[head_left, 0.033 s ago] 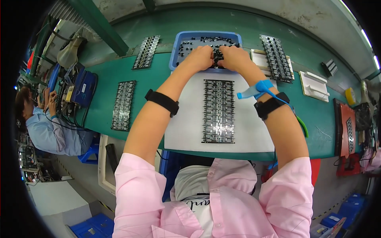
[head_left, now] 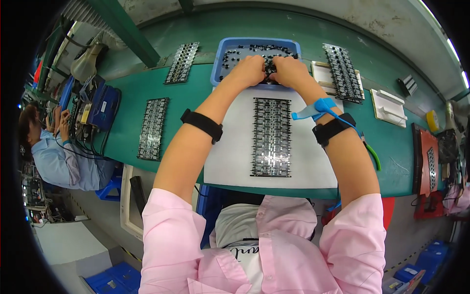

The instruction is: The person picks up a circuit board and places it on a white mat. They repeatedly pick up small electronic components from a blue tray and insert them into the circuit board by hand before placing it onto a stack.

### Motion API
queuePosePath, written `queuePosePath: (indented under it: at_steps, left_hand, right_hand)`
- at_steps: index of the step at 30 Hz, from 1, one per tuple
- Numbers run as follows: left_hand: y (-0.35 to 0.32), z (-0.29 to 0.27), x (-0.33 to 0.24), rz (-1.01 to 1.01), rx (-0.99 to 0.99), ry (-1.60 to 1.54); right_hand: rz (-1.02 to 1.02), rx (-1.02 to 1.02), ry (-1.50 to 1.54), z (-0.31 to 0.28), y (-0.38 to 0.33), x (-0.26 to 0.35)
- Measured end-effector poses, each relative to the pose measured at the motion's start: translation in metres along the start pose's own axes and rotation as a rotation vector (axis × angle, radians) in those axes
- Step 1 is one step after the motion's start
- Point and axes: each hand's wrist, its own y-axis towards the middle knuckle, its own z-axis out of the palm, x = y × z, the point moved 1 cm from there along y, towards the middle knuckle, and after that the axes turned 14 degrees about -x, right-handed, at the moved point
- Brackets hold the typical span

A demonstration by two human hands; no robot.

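Both my hands reach into a blue plastic tray [head_left: 214, 73] at the far side of the bench, which holds many loose small black parts [head_left: 269, 48]. My left hand [head_left: 250, 70] curls downward, closed, over the parts near the tray's front edge. Beside it my right hand [head_left: 291, 72] is bent the same way, its thumb toward the left hand. The fingertips of both are hidden, so what they hold cannot be made out. A circuit board panel [head_left: 271, 137] lies on a white sheet [head_left: 225, 164] between my forearms.
More board panels lie left [head_left: 153, 129] and far left [head_left: 182, 63]. Another panel [head_left: 342, 73] rests on a white fixture [head_left: 320, 73] at right, near a second white fixture [head_left: 388, 107]. Green-handled pliers [head_left: 373, 156] lie beside my right forearm. A co-worker [head_left: 63, 152] sits at left.
The whole scene has shifted very slightly to the right in the picture. My hands stay in the tray, curled over the black parts; the board panels have not moved on the bench.
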Motion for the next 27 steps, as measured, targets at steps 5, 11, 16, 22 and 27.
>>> queuePosePath:
  at_steps: [5, 11, 16, 22, 27]
  left_hand:
    - [-0.001, -0.012, 0.004, -0.047, -0.051, -0.029]
    - [0.001, -0.026, 0.001, -0.035, -0.188, -0.23]
    - [-0.01, -0.027, -0.006, -0.002, -0.145, -0.288]
    - [-0.028, -0.036, -0.023, -0.045, -0.008, -0.357]
    - [-0.066, -0.043, -0.04, 0.088, 0.102, -0.358]
  right_hand:
    - [0.038, -0.094, 0.117, 0.017, 0.008, 0.0]
    - [0.184, -0.165, 0.45, 0.007, 0.017, -0.009]
    - [0.215, -0.23, 0.528, 0.004, 0.011, -0.009]
    - [0.48, 0.012, 0.92, -0.012, -0.006, -0.006]
    - [0.31, -0.106, 0.878, -0.044, -0.044, 0.002]
